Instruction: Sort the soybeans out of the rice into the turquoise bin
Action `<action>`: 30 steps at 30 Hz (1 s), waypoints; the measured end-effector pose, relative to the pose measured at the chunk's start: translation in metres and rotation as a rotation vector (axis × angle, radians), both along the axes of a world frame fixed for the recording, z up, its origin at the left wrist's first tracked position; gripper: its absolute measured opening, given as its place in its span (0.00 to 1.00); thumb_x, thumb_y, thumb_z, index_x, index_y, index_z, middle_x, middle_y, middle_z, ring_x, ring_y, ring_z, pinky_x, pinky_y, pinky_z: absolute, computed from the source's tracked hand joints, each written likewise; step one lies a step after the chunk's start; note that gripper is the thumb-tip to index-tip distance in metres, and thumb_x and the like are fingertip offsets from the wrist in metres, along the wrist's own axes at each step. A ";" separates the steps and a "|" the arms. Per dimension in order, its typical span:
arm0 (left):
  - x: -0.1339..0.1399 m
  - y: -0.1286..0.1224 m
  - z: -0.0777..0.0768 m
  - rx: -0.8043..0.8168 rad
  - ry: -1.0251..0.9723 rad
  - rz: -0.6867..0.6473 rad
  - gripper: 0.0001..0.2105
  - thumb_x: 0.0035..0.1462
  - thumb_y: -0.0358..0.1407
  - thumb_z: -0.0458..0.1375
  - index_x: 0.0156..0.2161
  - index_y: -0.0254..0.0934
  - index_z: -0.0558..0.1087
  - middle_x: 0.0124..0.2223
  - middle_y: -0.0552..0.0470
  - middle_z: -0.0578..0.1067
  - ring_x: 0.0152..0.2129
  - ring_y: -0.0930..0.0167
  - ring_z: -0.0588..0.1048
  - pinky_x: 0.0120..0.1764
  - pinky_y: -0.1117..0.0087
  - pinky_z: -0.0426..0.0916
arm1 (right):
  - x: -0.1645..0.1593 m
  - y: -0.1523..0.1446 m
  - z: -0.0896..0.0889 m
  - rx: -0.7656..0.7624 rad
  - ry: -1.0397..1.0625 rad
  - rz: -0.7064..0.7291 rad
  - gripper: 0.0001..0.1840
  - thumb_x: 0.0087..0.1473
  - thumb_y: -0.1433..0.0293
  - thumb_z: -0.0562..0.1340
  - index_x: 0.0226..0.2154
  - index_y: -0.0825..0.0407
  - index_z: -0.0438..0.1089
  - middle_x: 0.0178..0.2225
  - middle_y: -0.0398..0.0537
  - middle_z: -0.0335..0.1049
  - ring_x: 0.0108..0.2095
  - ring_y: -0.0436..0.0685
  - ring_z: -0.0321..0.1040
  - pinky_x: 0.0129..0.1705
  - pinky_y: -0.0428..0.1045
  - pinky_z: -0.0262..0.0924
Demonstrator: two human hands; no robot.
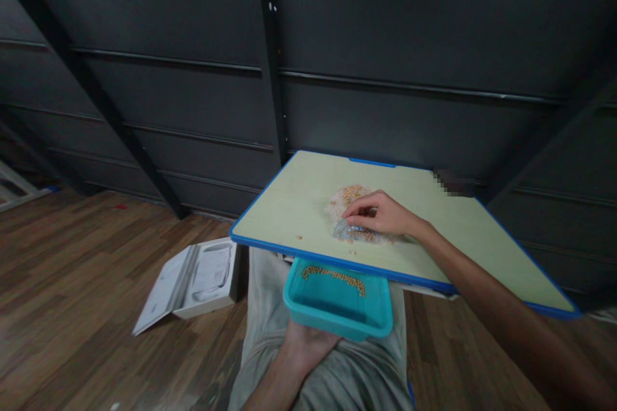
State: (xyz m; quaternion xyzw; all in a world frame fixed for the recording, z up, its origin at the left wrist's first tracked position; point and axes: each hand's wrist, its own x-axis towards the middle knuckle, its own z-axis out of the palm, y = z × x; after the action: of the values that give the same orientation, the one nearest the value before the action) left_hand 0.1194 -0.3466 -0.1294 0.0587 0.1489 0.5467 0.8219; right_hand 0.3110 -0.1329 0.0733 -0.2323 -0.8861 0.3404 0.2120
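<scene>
Fingers [359, 207] of the right hand [389, 214] form a narrow pinch, any hold unclear, apparently picking among golden beads [353, 193] beyond the teal tub [332, 322] the left hand [304, 348], grip hidden, supports underneath; next calls for precise fingertip control.

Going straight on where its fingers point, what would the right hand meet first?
Probably the loose pale heap with small round golden pieces on the yellowish, blue-edged board, just by the right hand; depth is unclear.
</scene>
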 end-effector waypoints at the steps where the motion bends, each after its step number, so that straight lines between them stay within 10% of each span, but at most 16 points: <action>1: 0.000 0.000 -0.001 -0.002 -0.003 0.001 0.28 0.77 0.49 0.66 0.77 0.47 0.79 0.63 0.43 0.92 0.69 0.49 0.86 0.76 0.44 0.74 | 0.000 0.000 0.000 -0.004 0.002 0.002 0.10 0.68 0.60 0.76 0.45 0.47 0.93 0.41 0.51 0.92 0.38 0.59 0.82 0.44 0.55 0.74; 30: 0.007 0.006 0.025 0.056 -0.036 0.028 0.16 0.76 0.44 0.65 0.61 0.49 0.91 0.66 0.48 0.91 0.79 0.48 0.76 0.84 0.40 0.62 | -0.009 -0.021 0.003 -0.394 -0.033 0.126 0.17 0.58 0.55 0.85 0.44 0.48 0.92 0.27 0.45 0.86 0.26 0.57 0.81 0.27 0.49 0.73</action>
State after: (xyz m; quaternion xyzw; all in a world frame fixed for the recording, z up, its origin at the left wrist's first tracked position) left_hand 0.1262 -0.3409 -0.1044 0.0698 0.1198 0.5632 0.8146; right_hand 0.3025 -0.1542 0.0764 -0.2188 -0.8187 0.5157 0.1261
